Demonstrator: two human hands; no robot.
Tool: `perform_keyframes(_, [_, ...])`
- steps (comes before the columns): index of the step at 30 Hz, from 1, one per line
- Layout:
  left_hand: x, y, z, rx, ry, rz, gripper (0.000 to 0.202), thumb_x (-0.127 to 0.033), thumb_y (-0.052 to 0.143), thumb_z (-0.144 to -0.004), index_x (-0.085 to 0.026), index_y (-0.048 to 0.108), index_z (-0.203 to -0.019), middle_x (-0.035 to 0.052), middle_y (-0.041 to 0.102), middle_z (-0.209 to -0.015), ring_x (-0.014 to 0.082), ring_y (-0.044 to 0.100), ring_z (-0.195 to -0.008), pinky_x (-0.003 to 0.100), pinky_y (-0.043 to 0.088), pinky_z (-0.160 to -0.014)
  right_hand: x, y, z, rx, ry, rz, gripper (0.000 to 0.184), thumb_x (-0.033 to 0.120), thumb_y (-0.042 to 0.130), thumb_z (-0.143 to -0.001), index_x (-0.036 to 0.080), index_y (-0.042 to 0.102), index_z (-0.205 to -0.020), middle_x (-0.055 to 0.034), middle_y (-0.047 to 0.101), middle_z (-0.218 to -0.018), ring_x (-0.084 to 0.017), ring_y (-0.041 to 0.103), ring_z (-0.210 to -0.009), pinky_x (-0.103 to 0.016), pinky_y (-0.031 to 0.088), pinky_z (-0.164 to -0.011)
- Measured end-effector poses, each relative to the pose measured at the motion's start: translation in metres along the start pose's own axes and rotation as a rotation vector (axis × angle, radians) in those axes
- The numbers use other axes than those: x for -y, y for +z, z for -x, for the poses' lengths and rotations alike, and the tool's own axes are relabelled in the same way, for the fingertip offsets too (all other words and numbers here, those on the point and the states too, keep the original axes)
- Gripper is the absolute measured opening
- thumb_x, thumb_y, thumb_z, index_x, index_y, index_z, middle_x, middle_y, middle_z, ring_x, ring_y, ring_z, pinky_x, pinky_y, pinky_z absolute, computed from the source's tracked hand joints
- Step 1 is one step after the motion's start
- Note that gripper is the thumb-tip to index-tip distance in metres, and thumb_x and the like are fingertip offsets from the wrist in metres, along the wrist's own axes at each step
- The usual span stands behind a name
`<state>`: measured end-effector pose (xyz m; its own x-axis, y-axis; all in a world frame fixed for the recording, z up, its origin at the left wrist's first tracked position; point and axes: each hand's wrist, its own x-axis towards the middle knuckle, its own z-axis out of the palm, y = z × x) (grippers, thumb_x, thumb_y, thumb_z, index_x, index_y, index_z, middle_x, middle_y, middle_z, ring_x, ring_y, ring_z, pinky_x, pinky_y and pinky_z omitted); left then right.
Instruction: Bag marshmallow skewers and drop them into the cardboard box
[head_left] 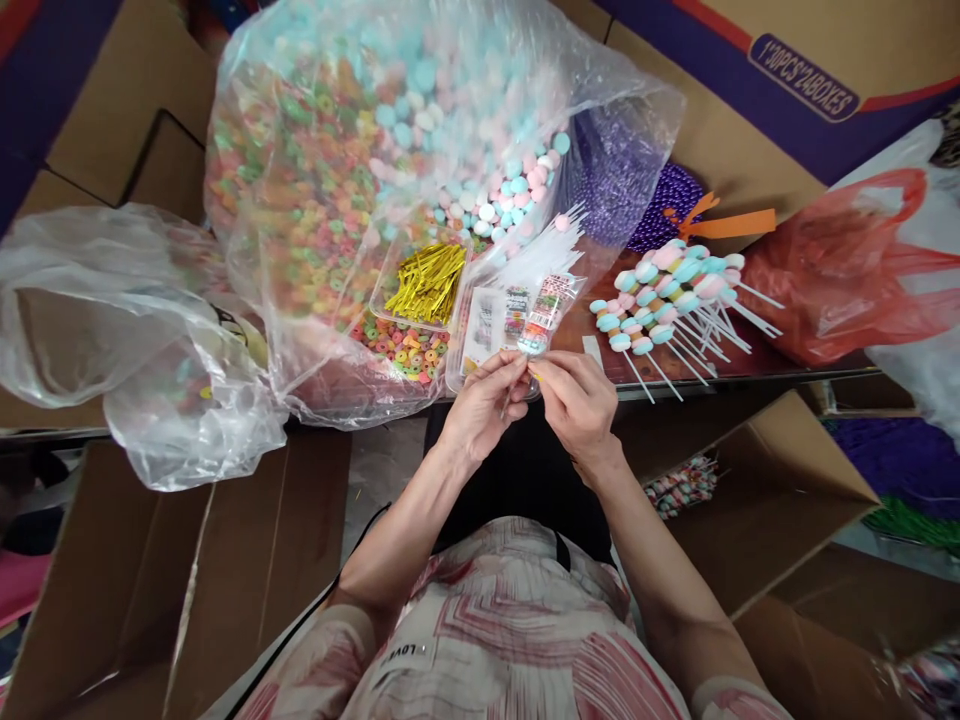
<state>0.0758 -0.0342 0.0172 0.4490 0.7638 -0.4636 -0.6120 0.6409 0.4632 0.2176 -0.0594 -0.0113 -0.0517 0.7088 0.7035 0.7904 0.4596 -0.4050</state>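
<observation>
Both hands meet at the table's front edge, at the bottom end of a small clear printed bag point(546, 312) with candy inside. My left hand point(486, 402) is closed, thumb and fingers pinching the bag's lower end. My right hand point(577, 402) pinches at the same spot from the other side; a small yellow bit shows at its fingertips, perhaps a twist tie. Just beyond lie a clear tray with printed bags point(484, 325) and a bundle of white sticks point(551, 248). Gold twist ties point(426, 283) fill a small clear tray to the left.
A large clear plastic bag point(315, 130) holds candy rings and pastel candies. Candy skewers point(664, 290) lie piled at right, near purple beads point(671, 205) and a red plastic bag point(847, 270). Open cardboard boxes point(780, 470) stand below the table on both sides.
</observation>
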Motion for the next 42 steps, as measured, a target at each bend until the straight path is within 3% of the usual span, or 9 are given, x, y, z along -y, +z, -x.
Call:
perform_keyframes(8, [0.012,-0.001,-0.005,0.077,0.033,-0.023,0.029,-0.033,0.092,-0.072,-0.017,0.069,-0.078,-0.0016,0.065,-0.072,0.0104,0.064,-0.068,0.02,0.053,-0.063,0.024,0.012,-0.001,-0.131,0.054,-0.076,0.014,0.012,0.049,-0.099,0.022,0.058,-0.095,-0.0045,0.063,-0.08,-0.019,0.059,-0.076,-0.034,0.05,-0.07])
perform_keyframes(12, [0.009,-0.002,-0.003,0.181,0.142,-0.153,0.051,-0.07,0.075,-0.08,-0.02,0.076,-0.09,0.0076,0.075,-0.102,0.0277,0.07,-0.11,0.038,0.058,-0.096,0.032,0.002,-0.002,-0.103,0.212,-0.262,0.012,0.015,0.051,-0.1,0.022,0.057,-0.093,-0.001,0.06,-0.081,-0.015,0.057,-0.072,-0.03,0.048,-0.067])
perform_keyframes(15, [0.005,-0.005,0.003,0.21,0.302,-0.288,0.065,-0.085,0.061,-0.08,-0.022,0.078,-0.081,0.0085,0.072,-0.114,0.0289,0.065,-0.12,0.04,0.053,-0.107,0.036,-0.01,-0.007,-0.109,0.353,-0.334,0.011,0.018,0.054,-0.1,0.022,0.058,-0.091,0.0009,0.06,-0.081,-0.013,0.056,-0.07,-0.028,0.046,-0.065])
perform_keyframes(22, [0.012,-0.015,0.01,0.021,0.31,-0.46,0.045,-0.063,0.082,-0.077,-0.02,0.072,-0.067,0.0017,0.065,-0.073,0.0159,0.061,-0.076,0.032,0.055,-0.08,0.052,-0.013,-0.003,-0.158,0.282,-0.376,0.012,0.015,0.059,-0.096,0.021,0.067,-0.091,-0.0024,0.07,-0.084,-0.014,0.061,-0.074,-0.03,0.047,-0.067])
perform_keyframes(26, [0.013,-0.011,0.013,0.089,0.329,-0.509,0.044,-0.059,0.087,-0.073,-0.019,0.072,-0.064,0.0017,0.066,-0.071,0.0155,0.063,-0.073,0.031,0.055,-0.078,0.056,-0.012,0.017,-0.15,0.611,-0.64,0.014,0.027,0.062,-0.098,0.021,0.071,-0.088,-0.0013,0.072,-0.081,-0.014,0.061,-0.068,-0.029,0.049,-0.064])
perform_keyframes(31, [0.04,-0.002,0.01,0.07,0.522,-0.838,0.035,-0.049,0.075,-0.089,-0.019,0.074,-0.071,0.0002,0.06,-0.072,0.0093,0.054,-0.054,0.025,0.045,-0.05,0.054,-0.024,0.055,-0.052,0.907,-0.818,0.031,0.04,0.062,-0.1,0.02,0.07,-0.078,0.0022,0.061,-0.064,-0.012,0.054,-0.058,-0.028,0.044,-0.057])
perform_keyframes(37, [0.054,-0.002,-0.012,0.407,0.772,-1.248,0.026,-0.037,0.067,-0.098,-0.02,0.077,-0.081,0.0082,0.074,-0.091,0.0185,0.07,-0.086,0.033,0.057,-0.082,0.027,-0.059,0.12,-0.321,1.149,-0.838,0.015,0.042,0.069,-0.095,0.029,0.072,-0.088,0.0001,0.056,-0.069,-0.015,0.043,-0.053,-0.031,0.033,-0.044])
perform_keyframes(40, [0.029,-0.013,-0.029,0.236,0.851,-1.353,0.018,-0.028,0.062,-0.1,-0.02,0.077,-0.094,0.0085,0.074,-0.096,0.02,0.07,-0.094,0.035,0.057,-0.09,-0.004,-0.088,0.15,-0.525,1.319,-0.877,0.014,0.045,0.065,-0.096,0.033,0.07,-0.093,0.0015,0.054,-0.074,-0.014,0.039,-0.052,-0.03,0.036,-0.045])
perform_keyframes(42, [0.009,-0.021,-0.043,-0.022,0.822,-1.526,0.014,-0.021,0.069,-0.094,-0.022,0.075,-0.105,0.0091,0.071,-0.108,0.0225,0.069,-0.102,0.038,0.055,-0.095,-0.024,-0.105,0.161,-0.725,1.439,-0.863,0.02,0.047,0.06,-0.098,0.03,0.069,-0.093,0.003,0.054,-0.074,-0.012,0.039,-0.051,-0.029,0.038,-0.046])
